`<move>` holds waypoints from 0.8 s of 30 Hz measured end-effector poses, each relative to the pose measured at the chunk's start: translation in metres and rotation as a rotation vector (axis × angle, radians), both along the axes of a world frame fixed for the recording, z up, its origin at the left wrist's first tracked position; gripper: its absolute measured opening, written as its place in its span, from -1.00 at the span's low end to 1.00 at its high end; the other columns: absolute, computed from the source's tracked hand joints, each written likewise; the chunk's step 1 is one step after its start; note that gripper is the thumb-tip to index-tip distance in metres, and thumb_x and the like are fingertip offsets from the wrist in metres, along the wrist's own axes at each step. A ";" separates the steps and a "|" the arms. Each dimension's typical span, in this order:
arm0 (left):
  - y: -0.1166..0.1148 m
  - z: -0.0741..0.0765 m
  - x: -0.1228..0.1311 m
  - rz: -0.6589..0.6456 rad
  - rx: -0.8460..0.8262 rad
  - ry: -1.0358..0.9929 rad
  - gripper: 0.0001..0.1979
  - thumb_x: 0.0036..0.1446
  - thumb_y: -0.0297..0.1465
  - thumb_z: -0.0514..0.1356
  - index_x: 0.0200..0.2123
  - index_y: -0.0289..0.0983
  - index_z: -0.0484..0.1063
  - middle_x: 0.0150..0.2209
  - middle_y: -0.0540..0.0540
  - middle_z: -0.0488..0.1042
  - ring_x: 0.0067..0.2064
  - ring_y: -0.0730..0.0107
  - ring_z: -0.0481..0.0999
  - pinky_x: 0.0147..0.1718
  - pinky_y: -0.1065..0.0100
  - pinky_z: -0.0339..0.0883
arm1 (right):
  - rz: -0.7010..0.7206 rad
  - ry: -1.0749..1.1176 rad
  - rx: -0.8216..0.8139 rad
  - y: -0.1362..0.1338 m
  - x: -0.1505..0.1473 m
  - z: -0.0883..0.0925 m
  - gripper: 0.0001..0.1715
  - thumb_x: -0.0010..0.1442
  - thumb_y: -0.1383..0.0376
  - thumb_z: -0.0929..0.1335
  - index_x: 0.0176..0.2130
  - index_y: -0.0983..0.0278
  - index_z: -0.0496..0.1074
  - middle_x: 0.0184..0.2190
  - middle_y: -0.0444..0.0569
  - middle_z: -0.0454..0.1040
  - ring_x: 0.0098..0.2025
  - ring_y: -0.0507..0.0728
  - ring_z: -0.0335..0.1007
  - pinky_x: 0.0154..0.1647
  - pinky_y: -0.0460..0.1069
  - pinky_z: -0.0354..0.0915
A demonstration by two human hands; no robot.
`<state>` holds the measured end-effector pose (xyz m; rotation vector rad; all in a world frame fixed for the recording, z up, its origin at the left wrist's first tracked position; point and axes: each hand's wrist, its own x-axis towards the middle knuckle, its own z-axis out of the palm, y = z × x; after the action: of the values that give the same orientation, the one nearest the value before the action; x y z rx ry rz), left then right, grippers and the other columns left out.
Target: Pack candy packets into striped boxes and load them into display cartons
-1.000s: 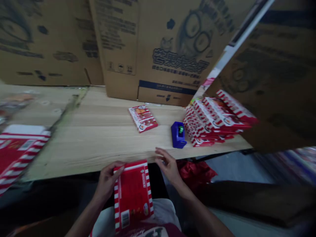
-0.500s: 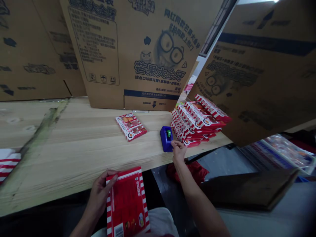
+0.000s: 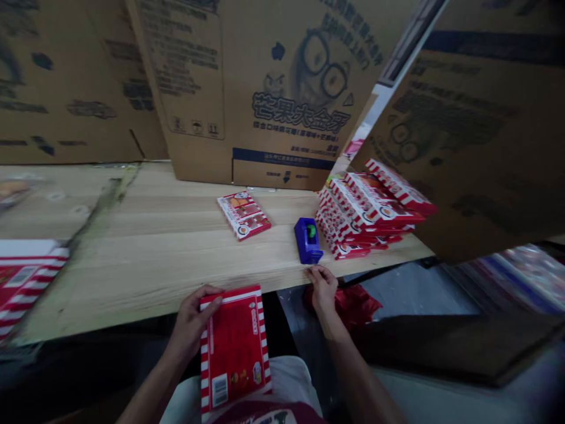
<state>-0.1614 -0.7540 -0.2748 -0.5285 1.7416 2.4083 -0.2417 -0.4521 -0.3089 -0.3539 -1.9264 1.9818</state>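
Observation:
My left hand (image 3: pixel 194 321) grips the upper left corner of a flat red box (image 3: pixel 236 347) with striped edges, held over my lap with its barcode side up. My right hand (image 3: pixel 323 282) is at the table's front edge, just below a blue tape dispenser (image 3: pixel 308 241) with a green roll. Its thumb and fingertips are pinched together; anything between them is too small to make out. Another red-and-white box (image 3: pixel 243 215) lies on the table left of the dispenser. To the dispenser's right stands a stack of similar boxes (image 3: pixel 371 215).
Large printed cartons (image 3: pixel 265 88) stand along the back of the wooden table (image 3: pixel 132 253), and another (image 3: pixel 477 147) rises at the right. A striped box (image 3: pixel 30 282) lies at the far left. Red plastic (image 3: pixel 357 306) sits below the table edge.
My right hand has drawn back from the tape dispenser's front toward me, its fingers still pinched. My left hand still holds the red box. The view has shifted, showing more of the striped box at left.

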 end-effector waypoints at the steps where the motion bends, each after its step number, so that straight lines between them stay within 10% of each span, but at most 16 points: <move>1: 0.002 0.002 -0.001 -0.011 -0.007 0.030 -0.69 -0.09 -0.24 0.40 -0.34 -0.27 0.43 -0.36 0.01 0.48 -0.40 0.39 0.48 -0.42 0.41 0.39 | 0.073 -0.040 -0.031 -0.003 0.002 0.008 -0.62 -0.04 0.02 0.45 -0.50 0.29 0.41 -0.50 -0.12 0.35 -0.40 0.07 0.30 -0.24 0.04 0.33; 10: 0.019 0.012 -0.011 -0.136 -0.022 0.127 -0.70 -0.09 -0.22 0.37 -0.46 -0.30 0.38 -0.50 0.05 0.37 -0.50 0.50 0.30 -0.48 0.47 0.18 | 1.584 -0.023 0.497 -0.095 -0.046 0.101 -0.66 0.07 0.11 0.45 -0.51 0.33 0.44 -0.42 -0.12 0.34 -0.38 0.01 0.26 -0.30 -0.08 0.19; 15: 0.017 0.012 -0.007 -0.127 -0.051 0.170 -0.70 -0.06 -0.21 0.35 -0.47 -0.29 0.37 -0.49 0.04 0.36 -0.47 0.47 0.29 -0.45 0.45 0.16 | 1.523 -0.090 0.911 -0.122 -0.063 0.090 -0.63 -0.13 0.14 0.55 -0.50 0.35 0.43 -0.50 -0.17 0.31 -0.47 -0.02 0.19 -0.45 -0.12 0.09; 20: 0.017 0.033 -0.002 -0.244 -0.182 0.379 -0.76 0.04 -0.24 0.30 -0.44 -0.30 0.44 -0.38 -0.04 0.42 -0.30 0.36 0.39 -0.24 0.37 0.23 | 1.894 -0.631 0.562 -0.119 -0.063 0.072 -0.40 -0.23 0.01 0.55 -0.29 0.34 0.45 -0.48 -0.19 0.39 -0.46 0.00 0.27 -0.47 -0.13 0.18; 24: 0.016 0.037 -0.001 -0.261 -0.209 0.426 -0.77 0.10 -0.23 0.28 -0.39 -0.30 0.47 -0.34 -0.07 0.45 -0.24 0.32 0.42 -0.20 0.35 0.23 | 1.967 -0.564 0.487 -0.117 -0.061 0.086 -0.45 -0.08 -0.05 0.48 -0.28 0.35 0.46 -0.50 -0.21 0.38 -0.46 -0.01 0.25 -0.46 -0.14 0.15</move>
<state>-0.1624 -0.7382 -0.2382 0.2068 2.0831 2.2815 -0.3024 -0.5692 -0.2230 2.0538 -3.5126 1.8368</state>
